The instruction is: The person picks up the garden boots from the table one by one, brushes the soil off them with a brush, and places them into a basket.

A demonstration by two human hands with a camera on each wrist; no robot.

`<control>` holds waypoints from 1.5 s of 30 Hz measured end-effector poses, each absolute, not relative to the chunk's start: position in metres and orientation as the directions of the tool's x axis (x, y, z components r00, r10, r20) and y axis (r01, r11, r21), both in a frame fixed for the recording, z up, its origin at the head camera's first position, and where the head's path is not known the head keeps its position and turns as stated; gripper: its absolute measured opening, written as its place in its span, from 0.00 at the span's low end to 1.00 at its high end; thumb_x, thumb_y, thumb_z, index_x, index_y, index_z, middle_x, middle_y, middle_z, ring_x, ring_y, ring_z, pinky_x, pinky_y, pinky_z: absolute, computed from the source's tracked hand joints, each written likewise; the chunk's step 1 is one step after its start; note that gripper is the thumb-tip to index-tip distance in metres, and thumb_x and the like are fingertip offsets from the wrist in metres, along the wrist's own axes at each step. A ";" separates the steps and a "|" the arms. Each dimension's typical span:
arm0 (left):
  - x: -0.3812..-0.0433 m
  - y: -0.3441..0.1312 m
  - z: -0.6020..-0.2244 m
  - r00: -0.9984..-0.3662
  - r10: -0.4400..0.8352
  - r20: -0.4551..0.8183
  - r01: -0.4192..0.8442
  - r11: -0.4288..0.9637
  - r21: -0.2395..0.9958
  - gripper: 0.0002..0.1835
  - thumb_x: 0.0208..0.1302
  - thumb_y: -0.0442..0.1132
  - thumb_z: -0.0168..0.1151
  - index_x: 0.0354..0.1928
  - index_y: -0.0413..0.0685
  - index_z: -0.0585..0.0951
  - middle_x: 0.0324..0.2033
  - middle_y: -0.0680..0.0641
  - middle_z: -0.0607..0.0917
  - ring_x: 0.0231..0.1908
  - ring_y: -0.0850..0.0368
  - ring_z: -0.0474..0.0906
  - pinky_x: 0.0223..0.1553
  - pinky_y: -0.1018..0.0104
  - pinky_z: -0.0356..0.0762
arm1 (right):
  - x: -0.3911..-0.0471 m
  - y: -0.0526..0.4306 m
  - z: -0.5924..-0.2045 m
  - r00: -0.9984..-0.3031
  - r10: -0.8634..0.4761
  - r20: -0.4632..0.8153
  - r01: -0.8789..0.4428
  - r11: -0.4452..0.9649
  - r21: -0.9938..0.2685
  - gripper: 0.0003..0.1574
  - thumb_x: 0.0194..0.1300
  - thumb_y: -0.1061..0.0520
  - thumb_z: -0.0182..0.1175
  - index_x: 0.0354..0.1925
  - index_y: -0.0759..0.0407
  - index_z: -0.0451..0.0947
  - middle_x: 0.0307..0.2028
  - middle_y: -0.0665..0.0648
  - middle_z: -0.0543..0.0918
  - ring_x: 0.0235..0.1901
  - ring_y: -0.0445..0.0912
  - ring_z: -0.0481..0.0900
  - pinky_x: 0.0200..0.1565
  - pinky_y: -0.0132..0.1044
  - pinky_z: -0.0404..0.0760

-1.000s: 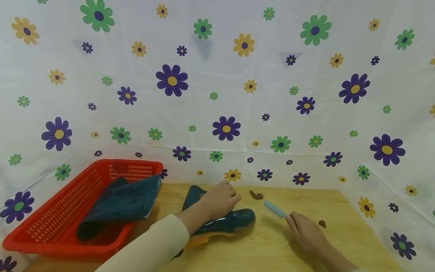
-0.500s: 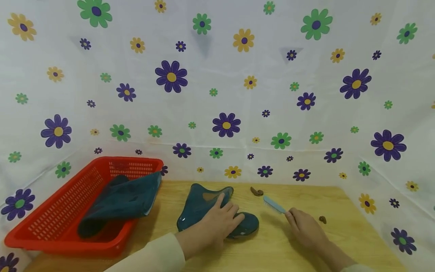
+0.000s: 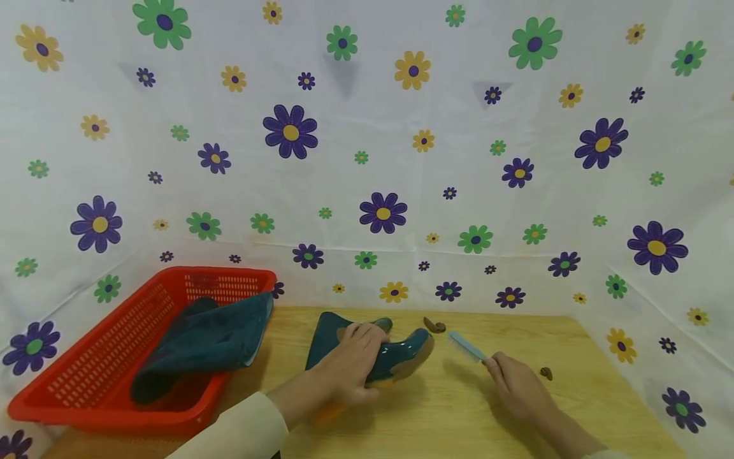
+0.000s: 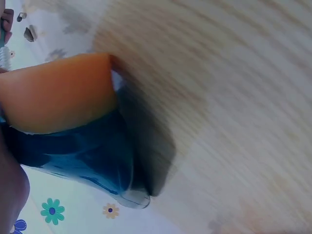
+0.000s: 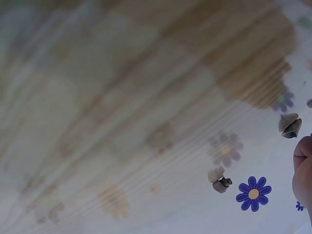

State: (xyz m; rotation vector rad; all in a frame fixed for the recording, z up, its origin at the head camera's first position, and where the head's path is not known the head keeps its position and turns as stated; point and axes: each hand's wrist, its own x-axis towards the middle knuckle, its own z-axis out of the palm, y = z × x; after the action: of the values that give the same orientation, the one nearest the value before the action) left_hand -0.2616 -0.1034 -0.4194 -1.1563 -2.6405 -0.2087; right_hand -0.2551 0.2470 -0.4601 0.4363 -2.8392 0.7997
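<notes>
A dark teal rain boot (image 3: 404,354) lies on its side on the wooden table, its toe tipped up to the right. Brown patches show on its toe and shaft. My left hand (image 3: 352,357) grips it around the ankle from above. In the left wrist view the boot's orange sole (image 4: 58,95) faces the camera. To the right, my right hand (image 3: 518,386) holds a light blue brush (image 3: 466,345) by its handle, bristle end pointing at the boot but apart from it. In the right wrist view only an edge of the right hand (image 5: 303,168) shows.
A red plastic basket (image 3: 106,414) stands at the left, with a second teal boot (image 3: 212,341) lying in it, its shaft over the rim. One brown curled lump (image 3: 434,326) lies behind the brush, another lump (image 3: 546,373) right of my right hand. A flowered sheet (image 3: 327,178) encloses the table.
My left hand has shifted across the boot, first toward its near side, then back to its ankle. The boot has rolled flat and is now tipped up again. The brush has barely moved.
</notes>
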 end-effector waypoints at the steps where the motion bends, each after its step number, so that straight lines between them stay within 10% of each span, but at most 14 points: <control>1: -0.261 -0.105 -0.420 -0.653 0.696 0.300 0.742 0.668 0.064 0.41 0.48 0.54 0.66 0.63 0.48 0.63 0.59 0.48 0.71 0.61 0.52 0.64 0.67 0.48 0.58 | -0.255 0.247 -0.460 -0.945 -0.234 0.228 -0.319 0.810 -0.491 0.20 0.82 0.51 0.41 0.34 0.57 0.71 0.20 0.47 0.64 0.19 0.36 0.58 0.23 0.29 0.62; 24: -0.259 -0.105 -0.425 -0.542 0.719 0.434 0.791 0.611 -0.024 0.35 0.47 0.52 0.61 0.58 0.48 0.65 0.53 0.49 0.73 0.58 0.54 0.66 0.66 0.49 0.57 | -0.264 0.195 -0.443 -0.733 -0.292 0.615 -0.614 0.673 -0.413 0.13 0.77 0.63 0.48 0.33 0.57 0.71 0.22 0.41 0.62 0.20 0.31 0.56 0.23 0.28 0.64; 45: -0.260 -0.102 -0.427 -0.590 0.714 0.376 0.769 0.639 -0.007 0.36 0.47 0.53 0.62 0.60 0.49 0.66 0.56 0.48 0.73 0.61 0.53 0.66 0.69 0.45 0.56 | -0.255 0.192 -0.445 -0.616 -0.364 0.699 -0.646 0.741 -0.182 0.05 0.72 0.64 0.55 0.35 0.60 0.72 0.22 0.42 0.61 0.20 0.29 0.52 0.20 0.24 0.59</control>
State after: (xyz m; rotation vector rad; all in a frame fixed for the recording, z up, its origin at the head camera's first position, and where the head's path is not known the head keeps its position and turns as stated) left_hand -0.2602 -0.1024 -0.4274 -1.1823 -2.5169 -0.2219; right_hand -0.2547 0.1917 -0.4454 0.7566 -2.2839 0.5590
